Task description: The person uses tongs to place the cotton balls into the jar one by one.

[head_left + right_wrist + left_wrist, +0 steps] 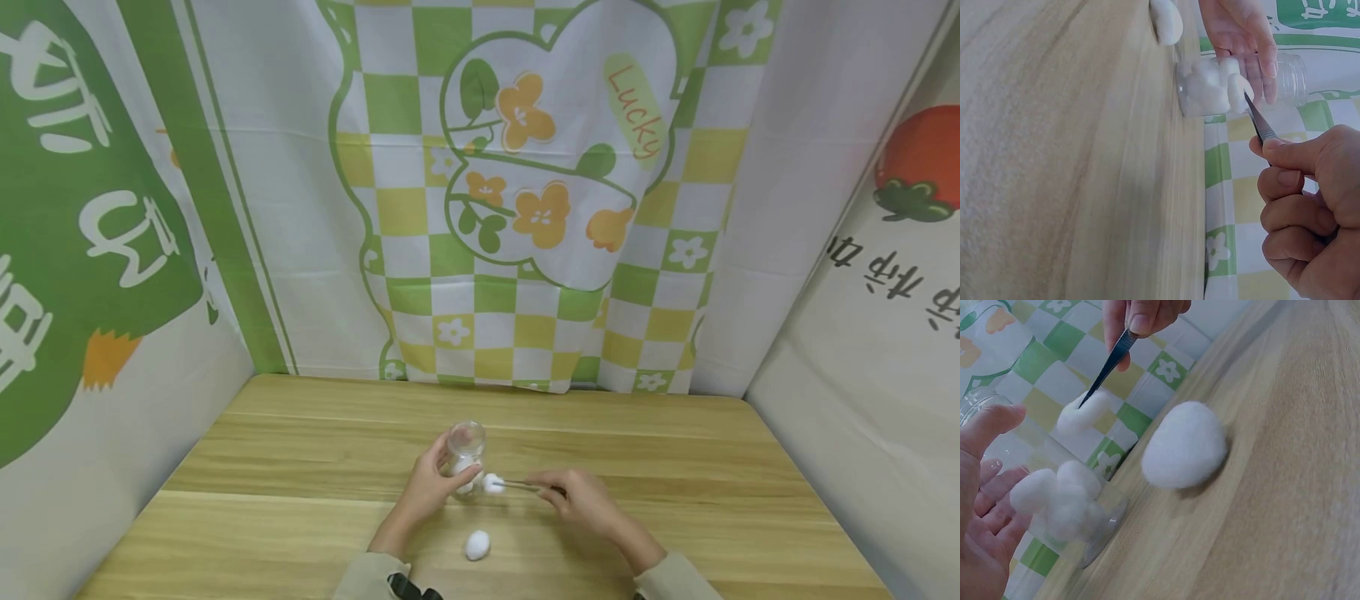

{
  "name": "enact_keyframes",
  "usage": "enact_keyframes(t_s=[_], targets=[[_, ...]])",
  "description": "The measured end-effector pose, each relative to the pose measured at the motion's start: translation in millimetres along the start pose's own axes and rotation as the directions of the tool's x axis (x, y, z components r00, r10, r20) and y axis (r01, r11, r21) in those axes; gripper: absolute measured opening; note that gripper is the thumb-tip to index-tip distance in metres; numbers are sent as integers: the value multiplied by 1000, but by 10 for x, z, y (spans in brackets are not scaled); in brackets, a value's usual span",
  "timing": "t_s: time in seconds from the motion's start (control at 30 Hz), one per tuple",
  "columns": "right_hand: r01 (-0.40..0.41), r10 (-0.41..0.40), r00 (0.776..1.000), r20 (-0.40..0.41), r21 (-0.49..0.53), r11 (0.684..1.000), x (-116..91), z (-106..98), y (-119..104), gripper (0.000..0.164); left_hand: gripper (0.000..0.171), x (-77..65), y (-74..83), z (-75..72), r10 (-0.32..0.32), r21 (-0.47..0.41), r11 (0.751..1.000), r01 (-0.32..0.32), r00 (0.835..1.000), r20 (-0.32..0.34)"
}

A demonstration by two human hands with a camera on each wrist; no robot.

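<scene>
Upright on the table, a clear jar (467,442) has several white cotton balls (1063,503) in its lower part. My left hand (429,485) holds the jar from the left, thumb on the near side and fingers behind it. To the right, my right hand (583,502) pinches a pair of metal tweezers (1261,124) between thumb and forefinger, the other fingers curled in. The tweezer tips grip one cotton ball (1084,412), which is beside the jar, below its mouth. Another cotton ball (477,546) lies on the table, nearer to me than the jar.
The wooden table (300,467) reaches back to a checked green, yellow and white cloth (405,333) hanging behind it. Printed cloths hang at the left (90,250) and right (885,317) sides.
</scene>
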State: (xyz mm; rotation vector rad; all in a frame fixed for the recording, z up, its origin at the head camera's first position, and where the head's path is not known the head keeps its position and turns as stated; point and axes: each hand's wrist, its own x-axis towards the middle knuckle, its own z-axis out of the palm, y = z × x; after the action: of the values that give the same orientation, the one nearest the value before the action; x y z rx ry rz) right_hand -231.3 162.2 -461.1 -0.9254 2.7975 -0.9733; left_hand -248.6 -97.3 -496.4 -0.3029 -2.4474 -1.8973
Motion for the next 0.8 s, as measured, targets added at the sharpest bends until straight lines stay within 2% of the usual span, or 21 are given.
enact_keyframes(t_s=[0.3, 0.53, 0.8], targets=[[-10, 9, 1000, -19, -12, 1000, 8, -59, -26, 26, 79, 22, -13, -2, -1, 4, 1000, 1, 1000, 7], [31, -35, 997, -69, -50, 998, 7, -122, -60, 24, 80, 23, -10, -1, -3, 6, 1000, 3, 1000, 9], [11, -11, 998, -58, 11, 1000, 17, -203, -92, 26, 79, 16, -20, 6, -4, 8, 1000, 4, 1000, 3]])
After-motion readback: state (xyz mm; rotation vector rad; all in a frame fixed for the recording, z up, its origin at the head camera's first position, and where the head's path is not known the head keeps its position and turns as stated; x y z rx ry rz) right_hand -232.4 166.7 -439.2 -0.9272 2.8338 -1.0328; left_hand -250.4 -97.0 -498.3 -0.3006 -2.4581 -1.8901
